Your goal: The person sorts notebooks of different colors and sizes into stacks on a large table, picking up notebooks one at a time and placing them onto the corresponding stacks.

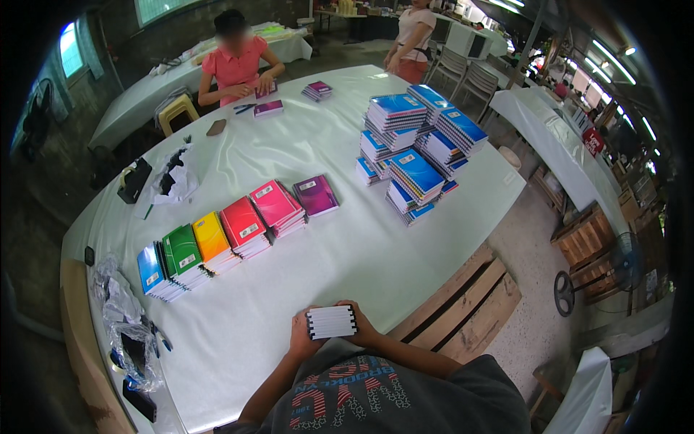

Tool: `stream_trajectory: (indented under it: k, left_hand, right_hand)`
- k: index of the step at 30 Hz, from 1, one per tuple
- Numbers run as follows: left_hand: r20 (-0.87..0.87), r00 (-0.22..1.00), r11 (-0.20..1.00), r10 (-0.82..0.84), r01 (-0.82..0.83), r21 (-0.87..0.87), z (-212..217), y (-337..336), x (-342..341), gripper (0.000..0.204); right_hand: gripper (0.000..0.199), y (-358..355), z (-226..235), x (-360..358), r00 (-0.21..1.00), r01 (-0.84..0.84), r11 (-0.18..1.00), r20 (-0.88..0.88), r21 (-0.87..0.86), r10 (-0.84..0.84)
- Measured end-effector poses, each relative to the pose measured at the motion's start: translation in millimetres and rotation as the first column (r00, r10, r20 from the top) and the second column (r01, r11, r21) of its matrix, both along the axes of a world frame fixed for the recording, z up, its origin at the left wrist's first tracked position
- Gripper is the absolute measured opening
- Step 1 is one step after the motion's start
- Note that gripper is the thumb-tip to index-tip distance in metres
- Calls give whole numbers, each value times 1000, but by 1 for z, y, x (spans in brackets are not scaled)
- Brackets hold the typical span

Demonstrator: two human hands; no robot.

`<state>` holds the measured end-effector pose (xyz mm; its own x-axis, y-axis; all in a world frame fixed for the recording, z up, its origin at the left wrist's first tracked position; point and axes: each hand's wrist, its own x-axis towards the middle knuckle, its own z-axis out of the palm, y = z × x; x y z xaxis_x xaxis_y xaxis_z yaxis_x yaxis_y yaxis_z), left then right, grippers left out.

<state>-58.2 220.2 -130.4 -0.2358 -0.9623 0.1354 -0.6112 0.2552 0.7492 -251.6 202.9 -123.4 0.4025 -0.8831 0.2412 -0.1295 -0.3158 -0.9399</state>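
Between my two hands is a small stack of spiral notebooks, seen edge-on with white pages and black bindings at both sides. My left hand closes round its left end, and my right hand grips the right end. The stack is close to my body, by the table's near edge. Beyond it runs a slanting row of notebook piles: blue, green, yellow, red, pink and a low purple pile.
Tall stacks of blue spiral notebooks stand at the right of the white-covered table. Plastic wrap, scissors and a tape dispenser lie left. Across the table, a person in pink handles purple notebooks; another person stands nearby.
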Motion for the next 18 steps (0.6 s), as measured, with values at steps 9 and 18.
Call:
stream_trajectory:
  k: [9, 18]
  left_hand:
    - [52, 999, 1000, -15, 15, 4, 8, -1, -2, 56]
    - [30, 1000, 1000, 2, -2, -7, 6, -1, -1, 55]
  right_hand:
    - [77, 0, 1, 0, 1000, -3, 1000, -16, -18, 3]
    - [78, -1, 2, 1, 1000, -19, 1000, 8, 9, 19]
